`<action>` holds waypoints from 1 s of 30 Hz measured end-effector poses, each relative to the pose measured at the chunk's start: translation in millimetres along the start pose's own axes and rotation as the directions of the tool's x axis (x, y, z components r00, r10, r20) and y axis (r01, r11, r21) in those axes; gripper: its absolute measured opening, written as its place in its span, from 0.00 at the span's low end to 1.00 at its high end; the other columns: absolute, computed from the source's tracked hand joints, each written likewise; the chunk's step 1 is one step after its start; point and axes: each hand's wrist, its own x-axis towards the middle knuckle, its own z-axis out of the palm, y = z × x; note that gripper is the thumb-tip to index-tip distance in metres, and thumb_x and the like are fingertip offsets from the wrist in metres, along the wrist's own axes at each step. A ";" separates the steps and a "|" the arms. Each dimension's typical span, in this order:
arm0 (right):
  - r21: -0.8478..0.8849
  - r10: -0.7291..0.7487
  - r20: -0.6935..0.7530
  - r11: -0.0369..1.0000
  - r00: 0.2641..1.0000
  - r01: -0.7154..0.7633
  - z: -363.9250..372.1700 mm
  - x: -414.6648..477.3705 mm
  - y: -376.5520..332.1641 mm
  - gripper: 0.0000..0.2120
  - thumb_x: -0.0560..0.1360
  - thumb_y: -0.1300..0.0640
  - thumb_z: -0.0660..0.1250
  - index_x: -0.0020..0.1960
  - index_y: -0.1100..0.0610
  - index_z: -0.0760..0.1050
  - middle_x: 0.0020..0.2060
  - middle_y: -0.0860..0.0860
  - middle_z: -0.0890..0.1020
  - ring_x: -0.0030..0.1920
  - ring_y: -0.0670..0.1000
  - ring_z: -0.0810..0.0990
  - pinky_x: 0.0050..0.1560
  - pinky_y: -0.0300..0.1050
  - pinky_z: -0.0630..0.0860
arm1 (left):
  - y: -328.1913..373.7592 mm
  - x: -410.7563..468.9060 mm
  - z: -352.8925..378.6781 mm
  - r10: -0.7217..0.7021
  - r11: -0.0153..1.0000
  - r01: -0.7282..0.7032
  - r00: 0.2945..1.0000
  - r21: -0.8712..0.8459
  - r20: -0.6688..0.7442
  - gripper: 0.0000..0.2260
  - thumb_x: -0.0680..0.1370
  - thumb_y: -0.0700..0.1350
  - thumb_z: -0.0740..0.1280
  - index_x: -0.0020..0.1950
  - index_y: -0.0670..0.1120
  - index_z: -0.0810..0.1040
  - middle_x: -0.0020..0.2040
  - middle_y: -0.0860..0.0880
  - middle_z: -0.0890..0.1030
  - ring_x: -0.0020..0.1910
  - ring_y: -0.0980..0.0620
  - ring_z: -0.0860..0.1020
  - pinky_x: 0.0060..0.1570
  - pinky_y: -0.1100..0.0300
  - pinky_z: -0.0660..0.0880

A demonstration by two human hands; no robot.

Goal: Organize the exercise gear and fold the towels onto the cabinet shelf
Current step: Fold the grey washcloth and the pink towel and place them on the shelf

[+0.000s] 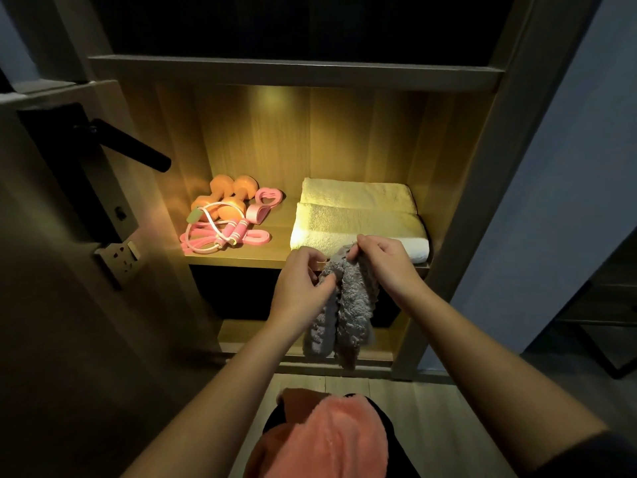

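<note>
A grey fluffy towel (348, 312) hangs bunched in front of the lit cabinet shelf (238, 262). My left hand (303, 281) pinches its upper left edge and my right hand (386, 263) pinches its top right. Two folded white towels (358, 219) lie stacked on the shelf's right half, just behind my hands. On the left half sit two orange dumbbells (227, 196), a pink skipping rope (210, 236) and a pink resistance band (262, 205). A pink towel (320, 439) lies draped over my lap at the bottom.
A door with a black lever handle (134, 146) and a wall socket (120, 255) stand on the left. A dark upper compartment (296, 25) sits above the lit shelf, a lower shelf (262, 336) below. Wooden floor (431, 419) lies at the cabinet's foot.
</note>
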 end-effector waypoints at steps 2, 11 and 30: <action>-0.007 -0.001 -0.002 1.000 1.000 0.001 2.0 -0.7 -0.5 0.20 0.82 0.53 0.59 0.37 0.58 0.80 0.35 0.51 0.80 0.36 0.43 0.76 0.40 0.36 0.72 | 0.4 -2.2 -1.0 0.004 1.000 -0.004 1.000 -0.006 -0.029 0.11 0.73 0.50 0.72 0.47 0.60 0.70 0.45 0.57 0.74 0.41 0.60 0.74 0.37 0.65 0.71; 0.045 -0.011 -0.001 0.999 1.000 0.011 10.5 -6.1 -10.0 0.20 0.83 0.55 0.58 0.36 0.58 0.79 0.37 0.54 0.81 0.40 0.49 0.77 0.46 0.44 0.72 | -1.0 -6.0 -0.2 -0.058 0.998 0.057 0.992 0.006 0.116 0.11 0.74 0.52 0.71 0.52 0.57 0.73 0.46 0.57 0.79 0.43 0.61 0.78 0.46 0.56 0.79; -0.167 0.089 -0.154 0.979 0.984 -0.115 -9.9 7.9 10.8 0.08 0.77 0.62 0.65 0.41 0.56 0.79 0.38 0.56 0.82 0.44 0.57 0.80 0.45 0.45 0.73 | -28.1 29.7 -54.2 -0.095 0.933 -0.019 0.949 0.358 0.299 0.09 0.77 0.38 0.65 0.51 0.51 0.74 0.46 0.53 0.78 0.44 0.53 0.77 0.39 0.57 0.74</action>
